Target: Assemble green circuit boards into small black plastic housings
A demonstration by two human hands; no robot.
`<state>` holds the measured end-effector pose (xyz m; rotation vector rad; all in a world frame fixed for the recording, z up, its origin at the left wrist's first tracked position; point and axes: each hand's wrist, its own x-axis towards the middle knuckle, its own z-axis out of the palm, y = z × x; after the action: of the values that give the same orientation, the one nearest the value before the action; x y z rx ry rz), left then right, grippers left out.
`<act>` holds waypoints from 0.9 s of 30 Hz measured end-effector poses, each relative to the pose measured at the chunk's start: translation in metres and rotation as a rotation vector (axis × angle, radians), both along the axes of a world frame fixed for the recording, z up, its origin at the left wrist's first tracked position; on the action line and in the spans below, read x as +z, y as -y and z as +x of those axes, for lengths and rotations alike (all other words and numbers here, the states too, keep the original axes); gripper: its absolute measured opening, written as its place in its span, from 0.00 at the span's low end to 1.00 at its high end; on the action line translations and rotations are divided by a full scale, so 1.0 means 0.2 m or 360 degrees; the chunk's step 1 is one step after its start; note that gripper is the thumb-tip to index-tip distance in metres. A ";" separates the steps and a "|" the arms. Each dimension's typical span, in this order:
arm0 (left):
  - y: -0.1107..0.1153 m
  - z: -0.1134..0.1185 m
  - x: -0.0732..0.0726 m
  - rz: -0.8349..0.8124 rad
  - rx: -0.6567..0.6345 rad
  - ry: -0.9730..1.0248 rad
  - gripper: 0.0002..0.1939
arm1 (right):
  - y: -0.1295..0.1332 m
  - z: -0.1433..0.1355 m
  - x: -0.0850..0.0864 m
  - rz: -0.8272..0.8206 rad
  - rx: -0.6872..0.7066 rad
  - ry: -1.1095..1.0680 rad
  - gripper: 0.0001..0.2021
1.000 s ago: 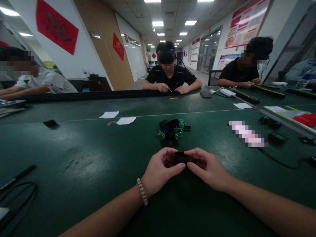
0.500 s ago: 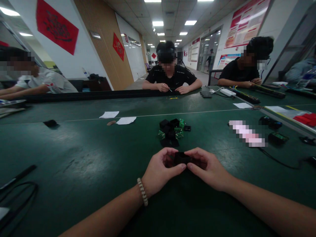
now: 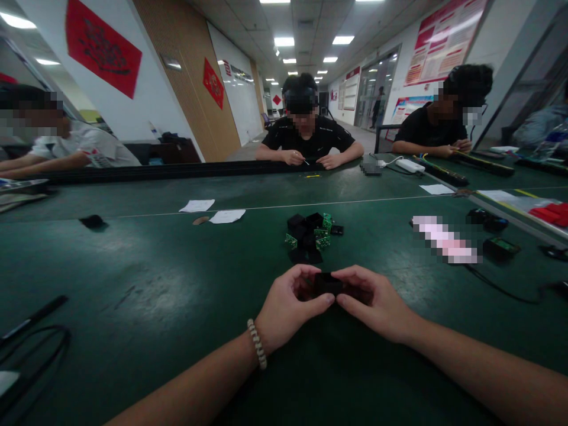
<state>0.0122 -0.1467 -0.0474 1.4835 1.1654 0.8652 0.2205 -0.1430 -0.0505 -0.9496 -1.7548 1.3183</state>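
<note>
Left hand, right hand, both curled inward, forearms angled together

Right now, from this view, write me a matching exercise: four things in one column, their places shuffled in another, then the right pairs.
Things
1. black box
2. beaded bracelet
3. green circuit boards
4. red pieces

Places
A. at the far right of the picture
B. around the wrist of the left hand
C. held between the left hand and the right hand
D. on the table, among black parts beyond the hands

Right pairs: 1-C, 2-B, 3-D, 4-A
</note>
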 end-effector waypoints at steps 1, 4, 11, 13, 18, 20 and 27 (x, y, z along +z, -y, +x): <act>0.00 0.00 0.00 -0.0004 0.0004 -0.0001 0.24 | 0.00 0.00 0.00 -0.0006 0.0002 0.0003 0.17; 0.00 0.00 0.01 -0.0011 0.0016 -0.0006 0.24 | 0.00 0.00 0.00 -0.0017 -0.0001 0.0015 0.16; 0.00 0.00 -0.01 0.0016 -0.0006 0.0026 0.24 | 0.01 0.00 0.01 -0.0027 0.0006 0.0004 0.15; 0.00 0.00 -0.01 0.0024 -0.0014 0.0001 0.24 | 0.01 0.00 0.02 -0.0040 0.0004 0.0008 0.15; 0.00 0.00 -0.01 0.0015 0.0009 -0.0024 0.24 | 0.00 0.00 0.01 -0.0035 -0.0004 0.0012 0.15; 0.00 0.00 -0.01 0.0011 0.0018 -0.0013 0.24 | 0.00 0.00 0.00 -0.0041 0.0003 0.0009 0.14; 0.00 0.01 0.00 0.0016 0.0026 0.0010 0.24 | 0.01 0.00 0.02 -0.0052 0.0011 0.0040 0.14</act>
<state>0.0133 -0.1458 -0.0479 1.4805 1.1716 0.8871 0.2204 -0.1449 -0.0463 -0.9829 -1.7622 1.3486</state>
